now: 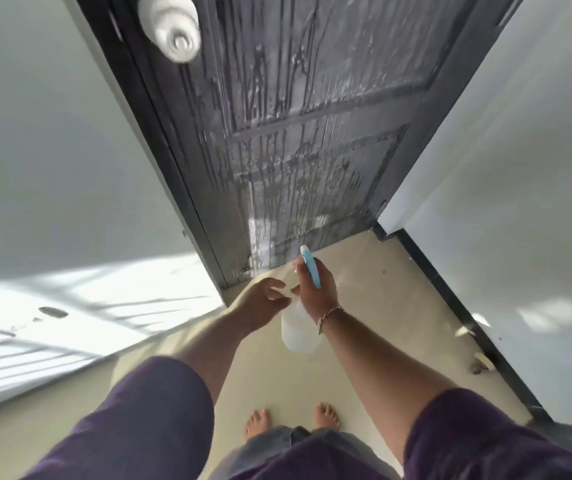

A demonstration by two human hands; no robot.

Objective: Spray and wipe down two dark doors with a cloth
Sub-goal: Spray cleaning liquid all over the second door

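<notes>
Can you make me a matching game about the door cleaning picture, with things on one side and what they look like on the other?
Things:
1. door
2. spray bottle
3. door knob
4. left hand

What they look like:
A. held in the right hand, with a blue top
B. dark and streaked with wet drips
C. holding nothing, fingers loosely curled next to the bottle
D. round and pale, up at the top of the picture

Pairs: 1-B, 2-A, 3-D, 4-C
</notes>
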